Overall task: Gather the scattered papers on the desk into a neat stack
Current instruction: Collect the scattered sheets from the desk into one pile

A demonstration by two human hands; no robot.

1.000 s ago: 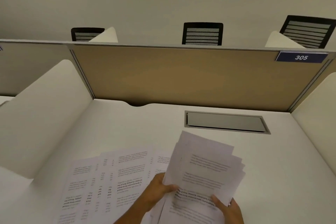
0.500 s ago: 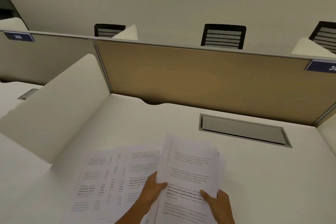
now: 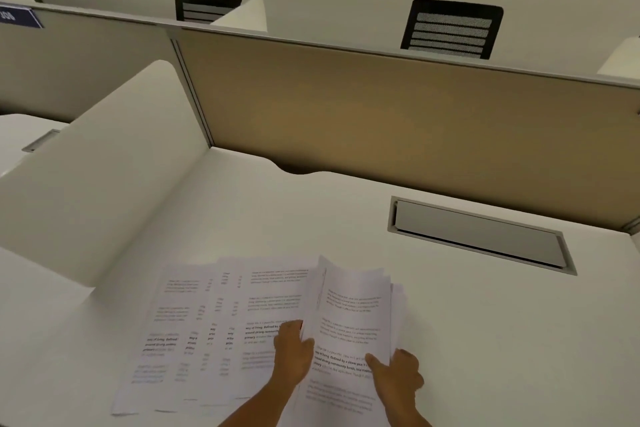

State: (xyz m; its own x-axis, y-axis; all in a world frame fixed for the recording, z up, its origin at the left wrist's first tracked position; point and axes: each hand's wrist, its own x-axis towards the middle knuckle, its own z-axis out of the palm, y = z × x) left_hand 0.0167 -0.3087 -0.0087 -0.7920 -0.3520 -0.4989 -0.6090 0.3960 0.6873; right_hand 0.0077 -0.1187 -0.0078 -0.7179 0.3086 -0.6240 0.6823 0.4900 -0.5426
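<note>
Head view of a study carrel. A gathered bundle of papers (image 3: 353, 329), printed side up, is held between both hands above the near part of the white desk (image 3: 485, 340), its sheets roughly aligned but with several edges still fanned out along the right side. The left hand (image 3: 292, 354) grips the bundle's left edge, thumb on the top sheet and fingers curled behind it. The right hand (image 3: 398, 373) grips the lower right edge, thumb pressed flat across the printed face and fingers folded under the sheets. To the left of the bundle, a spread of loose sheets (image 3: 207, 329) lies flat on the desk, overlapping one another in a shallow fan so that narrow columns of text show between them; the bundle's left edge overlaps the rightmost of these sheets. The text on all pages is too blurred to read. Behind the papers, a grey cable hatch (image 3: 478, 234) is set flush into the desk surface, well apart from the sheets. A tan divider panel (image 3: 398, 121) closes the back of the desk, and a white curved side screen (image 3: 104, 166) bounds it on the left. Beyond the panel, two black mesh chair backs (image 3: 452, 29) rise against a plain wall, and a blue number plate (image 3: 19, 15) sits at the upper left, its digits unclear
</note>
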